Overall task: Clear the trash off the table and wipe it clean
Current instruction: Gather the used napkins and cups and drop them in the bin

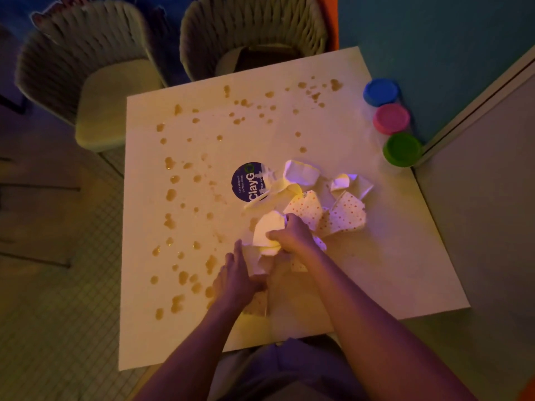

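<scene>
Dim coloured light falls on a white worktop (376, 256) spattered with amber drops (170, 195). Crushed paper cups (318, 204) lie heaped mid-worktop. Right hand (292, 235) pinches one cup (267, 233), its long axis pointing away; left hand (236, 282), fingers spread, steadies scraps, probably to gather everything together.

Dim, warm yellow light w/ purple tint; edges bowed, chairs (86, 82) maybe slightly blurred.
</scene>
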`<action>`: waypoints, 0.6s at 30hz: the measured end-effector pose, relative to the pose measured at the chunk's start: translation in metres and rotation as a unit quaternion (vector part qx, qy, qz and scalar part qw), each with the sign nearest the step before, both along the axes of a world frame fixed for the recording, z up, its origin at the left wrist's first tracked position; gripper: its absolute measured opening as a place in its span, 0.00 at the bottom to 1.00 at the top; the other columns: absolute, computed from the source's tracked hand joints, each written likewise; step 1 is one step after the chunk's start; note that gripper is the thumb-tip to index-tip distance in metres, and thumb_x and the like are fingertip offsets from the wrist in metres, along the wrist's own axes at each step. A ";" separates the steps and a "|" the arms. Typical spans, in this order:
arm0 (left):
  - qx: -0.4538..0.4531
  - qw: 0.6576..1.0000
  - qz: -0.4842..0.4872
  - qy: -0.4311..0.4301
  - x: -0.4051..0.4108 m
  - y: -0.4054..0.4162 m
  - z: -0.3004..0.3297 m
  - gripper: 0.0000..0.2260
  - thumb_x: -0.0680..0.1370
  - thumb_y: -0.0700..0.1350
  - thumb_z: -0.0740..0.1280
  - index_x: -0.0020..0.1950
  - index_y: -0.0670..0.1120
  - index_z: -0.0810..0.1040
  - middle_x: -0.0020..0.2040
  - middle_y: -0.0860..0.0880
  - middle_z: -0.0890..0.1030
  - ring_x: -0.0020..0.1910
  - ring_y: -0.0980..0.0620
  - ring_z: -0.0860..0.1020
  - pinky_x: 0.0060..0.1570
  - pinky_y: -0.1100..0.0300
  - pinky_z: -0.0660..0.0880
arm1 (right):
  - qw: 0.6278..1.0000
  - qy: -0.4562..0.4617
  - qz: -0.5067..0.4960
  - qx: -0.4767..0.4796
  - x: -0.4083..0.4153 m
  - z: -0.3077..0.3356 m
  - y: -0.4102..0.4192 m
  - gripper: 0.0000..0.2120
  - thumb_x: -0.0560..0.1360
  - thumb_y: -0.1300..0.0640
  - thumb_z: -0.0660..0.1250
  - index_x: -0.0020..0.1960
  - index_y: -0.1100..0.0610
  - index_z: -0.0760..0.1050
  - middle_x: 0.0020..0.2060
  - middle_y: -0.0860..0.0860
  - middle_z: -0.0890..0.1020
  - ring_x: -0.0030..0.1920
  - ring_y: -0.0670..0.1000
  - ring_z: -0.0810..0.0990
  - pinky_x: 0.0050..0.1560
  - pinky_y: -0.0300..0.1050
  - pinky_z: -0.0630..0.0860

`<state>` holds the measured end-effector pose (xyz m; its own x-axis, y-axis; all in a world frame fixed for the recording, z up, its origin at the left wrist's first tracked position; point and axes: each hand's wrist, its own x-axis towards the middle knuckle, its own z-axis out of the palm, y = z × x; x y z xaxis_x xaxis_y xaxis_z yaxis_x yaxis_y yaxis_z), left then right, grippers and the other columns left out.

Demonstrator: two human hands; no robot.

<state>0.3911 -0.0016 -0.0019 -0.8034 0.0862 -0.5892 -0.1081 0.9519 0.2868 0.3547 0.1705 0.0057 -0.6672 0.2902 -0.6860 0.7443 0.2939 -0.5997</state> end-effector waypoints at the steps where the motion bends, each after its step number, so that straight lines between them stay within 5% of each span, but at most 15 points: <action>1: 0.004 1.000 0.003 0.003 -0.002 0.001 0.000 0.52 0.63 0.58 0.80 0.77 0.54 0.51 0.65 0.47 0.72 0.59 0.40 0.77 0.52 0.45 0.77 | 1.000 0.006 -0.018 -0.015 0.002 0.002 0.004 0.29 0.70 0.52 0.76 0.67 0.57 0.71 0.60 0.55 0.79 0.58 0.57 0.79 0.52 0.56 0.81; 4: 0.013 1.000 0.013 0.014 -0.008 0.004 0.006 0.42 0.64 0.54 0.80 0.71 0.51 0.61 0.62 0.46 0.74 0.57 0.40 0.78 0.48 0.50 0.75 | 0.996 0.027 -0.055 -0.058 0.011 0.010 0.015 0.24 0.72 0.55 0.75 0.66 0.56 0.73 0.58 0.54 0.80 0.55 0.56 0.80 0.44 0.52 0.83; 8: 0.028 0.999 0.021 0.016 -0.014 0.005 0.009 0.35 0.64 0.50 0.81 0.66 0.48 0.69 0.59 0.45 0.74 0.55 0.41 0.77 0.47 0.51 0.74 | 0.990 0.041 -0.114 -0.076 0.030 0.014 0.023 0.22 0.71 0.55 0.75 0.62 0.55 0.74 0.57 0.53 0.81 0.54 0.56 0.81 0.50 0.57 0.83; 14: 0.062 0.997 -0.009 0.044 -0.028 -0.003 0.005 0.21 0.63 0.54 0.78 0.52 0.49 0.77 0.47 0.48 0.81 0.46 0.43 0.80 0.41 0.52 0.77 | 0.957 0.073 -0.242 -0.143 0.064 0.022 0.024 0.21 0.73 0.59 0.74 0.64 0.54 0.74 0.55 0.53 0.82 0.49 0.52 0.83 0.34 0.45 0.80; 18: 0.106 0.993 -0.020 0.040 -0.036 -0.011 0.008 0.14 0.67 0.52 0.78 0.45 0.48 0.79 0.40 0.50 0.81 0.41 0.46 0.78 0.38 0.53 0.73 | 0.924 0.093 -0.340 -0.147 0.092 0.019 0.017 0.20 0.72 0.59 0.75 0.63 0.53 0.76 0.55 0.53 0.83 0.51 0.54 0.83 0.43 0.53 0.83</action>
<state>0.3549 -0.0127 0.0060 -0.8400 0.2345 -0.4893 -0.0409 0.8719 0.4880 0.4464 0.1872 0.0249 -0.5137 0.5050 -0.6936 0.5734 -0.3993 -0.7154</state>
